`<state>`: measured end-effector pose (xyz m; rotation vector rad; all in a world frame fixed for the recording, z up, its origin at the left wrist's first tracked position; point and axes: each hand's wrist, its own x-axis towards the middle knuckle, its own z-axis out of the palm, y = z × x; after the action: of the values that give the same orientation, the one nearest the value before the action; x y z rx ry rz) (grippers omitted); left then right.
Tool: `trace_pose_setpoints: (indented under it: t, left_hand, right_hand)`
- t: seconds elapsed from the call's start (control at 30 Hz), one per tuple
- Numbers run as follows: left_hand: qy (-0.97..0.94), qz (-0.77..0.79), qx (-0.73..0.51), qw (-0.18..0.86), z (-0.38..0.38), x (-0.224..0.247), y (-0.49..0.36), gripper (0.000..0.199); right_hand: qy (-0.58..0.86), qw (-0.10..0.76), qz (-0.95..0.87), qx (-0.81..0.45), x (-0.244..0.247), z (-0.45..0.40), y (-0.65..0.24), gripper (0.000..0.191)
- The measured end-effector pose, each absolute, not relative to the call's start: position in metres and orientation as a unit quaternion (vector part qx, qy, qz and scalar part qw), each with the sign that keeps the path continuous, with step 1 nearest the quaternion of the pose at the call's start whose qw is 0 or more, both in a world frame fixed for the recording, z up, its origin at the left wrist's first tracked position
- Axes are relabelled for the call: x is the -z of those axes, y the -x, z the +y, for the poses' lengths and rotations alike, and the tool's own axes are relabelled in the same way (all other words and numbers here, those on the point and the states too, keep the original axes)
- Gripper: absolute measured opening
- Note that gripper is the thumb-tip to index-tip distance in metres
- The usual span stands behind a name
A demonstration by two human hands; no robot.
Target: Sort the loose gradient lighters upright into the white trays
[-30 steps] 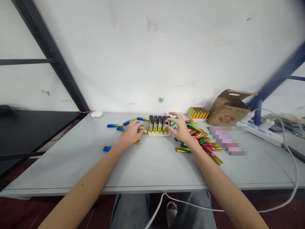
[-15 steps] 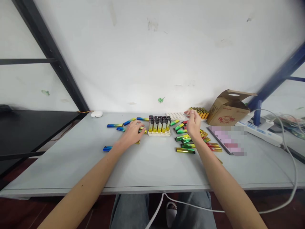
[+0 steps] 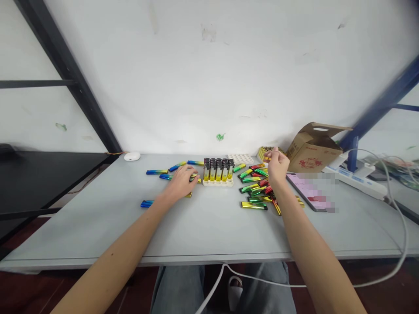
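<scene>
1. From the head view: holds left hand (image 3: 181, 178) low over blue-yellow lighters (image 3: 157, 172), fingers loosely bent; cannot tell whether pinching one.
2. Bends fingers of right hand (image 3: 277, 165) inward beside yellow upright pieces (image 3: 261, 152); cannot tell whether pinching anything.
3. Shows dark-topped lighters (image 3: 218, 172) upright in white rack (image 3: 217, 184), between both hands.
4. Should handle light, stiff and slick, judging by glossy bodies; best taken by the sides, just below dark tops.
</scene>
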<state>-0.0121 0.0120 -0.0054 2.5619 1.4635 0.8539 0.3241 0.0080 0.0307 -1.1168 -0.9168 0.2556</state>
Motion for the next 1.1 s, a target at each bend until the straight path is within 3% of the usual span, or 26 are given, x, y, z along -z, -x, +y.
trace_pose_setpoints:
  t: [0.17,0.4,0.5,0.8,1.1]
  left_hand:
    - [-0.831,0.485,-0.269,0.043,0.01,0.002,0.011,0.032]
    - [-0.831,0.489,-0.263,0.038,0.011,0.002,0.011,0.032]
    - [-0.832,0.488,-0.262,0.039,0.011,0.003,0.012,0.033]
    - [-0.831,0.485,-0.268,0.044,0.012,0.004,0.012,0.031]
    - [-0.84,0.468,-0.272,0.036,0.014,0.005,0.013,0.034]
  right_hand:
    - [0.533,0.698,-0.475,-0.05,-0.022,0.013,-0.332,0.036]
    - [0.564,0.458,-0.687,0.017,-0.01,0.008,-0.305,0.029]
    - [0.562,0.4,-0.723,0.045,-0.009,0.003,-0.294,0.03]
    - [0.592,0.369,-0.711,0.086,-0.009,-0.004,-0.286,0.044]
    - [0.607,0.362,-0.704,0.065,-0.004,-0.004,-0.281,0.036]
